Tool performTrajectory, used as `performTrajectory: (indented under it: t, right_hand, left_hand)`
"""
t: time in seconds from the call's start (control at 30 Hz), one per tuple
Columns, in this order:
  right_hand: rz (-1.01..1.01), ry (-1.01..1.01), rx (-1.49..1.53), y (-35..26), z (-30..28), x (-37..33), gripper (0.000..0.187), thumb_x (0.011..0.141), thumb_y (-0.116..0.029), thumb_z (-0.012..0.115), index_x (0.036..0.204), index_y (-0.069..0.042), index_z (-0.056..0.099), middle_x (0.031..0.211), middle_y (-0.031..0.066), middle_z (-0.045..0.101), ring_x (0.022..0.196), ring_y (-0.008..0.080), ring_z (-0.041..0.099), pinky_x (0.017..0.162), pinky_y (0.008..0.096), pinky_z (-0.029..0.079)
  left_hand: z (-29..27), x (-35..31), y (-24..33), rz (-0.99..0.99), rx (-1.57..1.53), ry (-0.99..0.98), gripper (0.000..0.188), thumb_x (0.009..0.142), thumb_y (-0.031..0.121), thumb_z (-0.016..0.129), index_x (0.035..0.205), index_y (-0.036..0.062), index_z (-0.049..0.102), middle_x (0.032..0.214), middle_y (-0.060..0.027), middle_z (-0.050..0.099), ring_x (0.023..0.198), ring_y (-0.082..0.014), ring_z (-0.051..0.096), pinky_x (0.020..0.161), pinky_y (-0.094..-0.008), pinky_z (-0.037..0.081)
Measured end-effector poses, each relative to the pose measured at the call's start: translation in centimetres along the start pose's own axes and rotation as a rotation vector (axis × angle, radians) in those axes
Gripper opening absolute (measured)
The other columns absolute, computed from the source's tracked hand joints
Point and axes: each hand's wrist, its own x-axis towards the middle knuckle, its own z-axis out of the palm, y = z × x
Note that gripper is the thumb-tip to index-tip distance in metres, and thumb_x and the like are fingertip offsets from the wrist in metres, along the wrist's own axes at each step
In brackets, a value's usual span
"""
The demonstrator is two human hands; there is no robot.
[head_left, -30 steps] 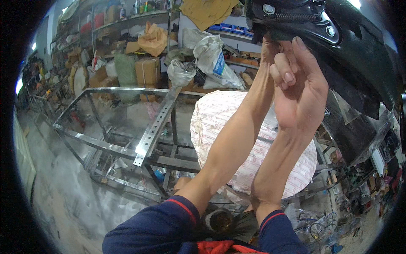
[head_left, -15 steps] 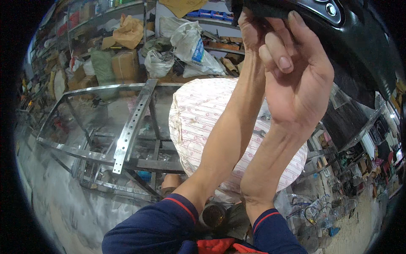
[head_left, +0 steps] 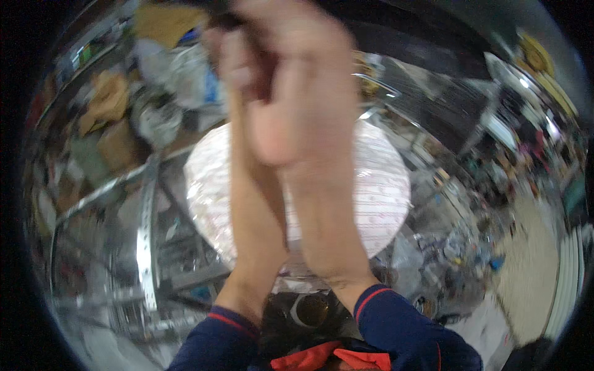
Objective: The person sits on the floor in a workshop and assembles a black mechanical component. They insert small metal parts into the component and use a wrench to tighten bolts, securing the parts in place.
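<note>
Two dark blue sleeves [head_left: 402, 328] with red cuffs come up from the bottom edge. Both bare arms reach up and away, side by side. The picture is very blurry.

The right hand [head_left: 297, 93] is big and close, with its back to the camera. Its fingers bend up to a black part [head_left: 433, 37] at the top edge. I cannot tell if its grip is shut on the part or only touching it. The left hand [head_left: 238, 59] is just beside it, partly hidden behind it. Its fingers also go up to the black part. I cannot tell its grip either.

Under the arms lies a big round white bundle [head_left: 377, 185] with thin lines on it. To the left is a grey metal frame [head_left: 145, 229]. Behind that are shelves full of bags and boxes [head_left: 117, 105].
</note>
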Motion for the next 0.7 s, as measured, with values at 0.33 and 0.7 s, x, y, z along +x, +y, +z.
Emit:
performTrajectory:
  t: [0.33,0.7]
  right_hand:
    - [-0.051,-0.011,-0.046,-0.7,-2.1,1.4,0.017,0.081,-0.011,0.069,0.093,-0.004,0.060,0.083,0.0043,0.059,0.073,0.0173,0.058,0.060,0.0321,0.045]
    - [-0.102,0.025,-0.076,-1.3,-3.7,0.1,0.016,0.081,-0.009,0.066,0.094,-0.001,0.061,0.088,0.0082,0.060,0.080,0.0191,0.059,0.068,0.0317,0.046]
  left_hand:
    - [0.4,1.1,1.8,-0.032,0.120,0.012,0.028,0.100,0.022,0.059,0.122,0.0042,0.055,0.116,-0.0133,0.059,0.107,-0.0269,0.057,0.097,-0.0429,0.048]
    - [0.0,-0.4,2.4,0.001,0.187,0.067,0.031,0.101,0.020,0.057,0.126,0.0030,0.053,0.122,-0.0155,0.056,0.113,-0.0289,0.055,0.101,-0.0451,0.046]
